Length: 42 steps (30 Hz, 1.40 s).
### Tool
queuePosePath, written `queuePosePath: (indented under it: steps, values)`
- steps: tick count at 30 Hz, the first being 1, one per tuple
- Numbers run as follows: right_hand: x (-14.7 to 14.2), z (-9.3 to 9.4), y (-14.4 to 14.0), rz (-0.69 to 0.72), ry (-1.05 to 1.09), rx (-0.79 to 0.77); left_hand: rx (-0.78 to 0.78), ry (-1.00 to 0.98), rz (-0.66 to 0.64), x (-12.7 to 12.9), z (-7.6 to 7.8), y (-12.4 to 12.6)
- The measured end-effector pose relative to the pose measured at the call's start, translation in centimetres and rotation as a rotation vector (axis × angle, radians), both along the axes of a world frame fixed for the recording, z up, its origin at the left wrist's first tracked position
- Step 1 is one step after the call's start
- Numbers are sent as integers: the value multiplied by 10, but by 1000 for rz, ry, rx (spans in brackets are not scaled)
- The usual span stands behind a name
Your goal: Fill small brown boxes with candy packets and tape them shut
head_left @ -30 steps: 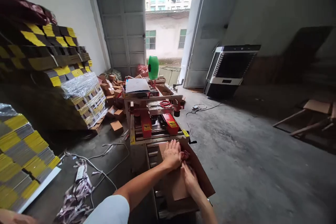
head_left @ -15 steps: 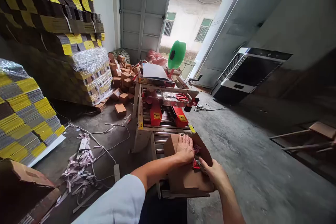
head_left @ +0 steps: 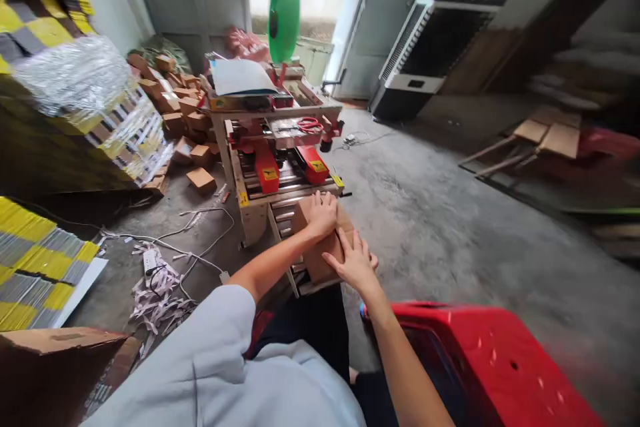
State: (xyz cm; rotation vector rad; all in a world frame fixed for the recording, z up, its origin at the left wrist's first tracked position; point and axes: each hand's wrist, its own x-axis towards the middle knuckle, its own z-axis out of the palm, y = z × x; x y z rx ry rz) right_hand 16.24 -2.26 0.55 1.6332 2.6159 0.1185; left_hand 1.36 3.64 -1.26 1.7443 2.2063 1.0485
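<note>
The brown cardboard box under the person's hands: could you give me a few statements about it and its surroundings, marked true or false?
1. Both the left hand and the right hand lie flat on the brown cardboard box. True.
2. The box's top flaps stand wide open. False: they are folded down under the hands.
3. A green roll stands above the wooden-framed machine with red parts. True.
4. A blue plastic stool stands at the lower right. False: the plastic stool is red.
</note>
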Motion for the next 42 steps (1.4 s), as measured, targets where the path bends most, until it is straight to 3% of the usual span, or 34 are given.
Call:
queuePosePath:
  steps: [4, 9, 12, 16, 20, 24, 26, 29, 32, 34, 35, 37, 40, 42]
  values:
    - [14, -1, -1, 8, 149, -18, -32, 28, -33, -9, 3, 4]
    - [-2, 5, -13, -50, 184, -66, 34, -29, -79, -21, -7, 13]
    - [-19, 10, -16, -90, 159, -61, 149, -118, -103, -27, -13, 18]
    - [-28, 10, -17, -120, 204, -5, 425, -358, -146, -37, -13, 9]
    - [-23, 9, -23, -112, 277, 30, 664, -525, 43, -43, -21, -30]
    - [-33, 10, -13, -97, 310, -3, 625, -637, 350, -44, -65, -77]
    - [-58, 11, 9, -80, 336, -26, 524, -695, 459, -43, -93, -94]
    - [-126, 16, 59, -44, 409, -39, 391, -785, 521, -41, -122, -109]
    - [-201, 28, 108, -23, 478, -92, 267, -888, 473, -40, -126, -116]
    - [-224, 28, 132, 42, 539, -136, 212, -902, 428, -41, -121, -116]
    - [-221, 24, 140, 118, 596, -123, 204, -888, 410, -42, -119, -113]
    - [-185, 6, 148, 209, 711, -87, 221, -850, 378, -43, -118, -104]
    - [-70, -29, 124, 194, 781, -217, 254, -831, 260, -40, -121, -81]
    - [21, -44, 79, -5, 831, -295, 269, -826, 137, -33, -120, -62]
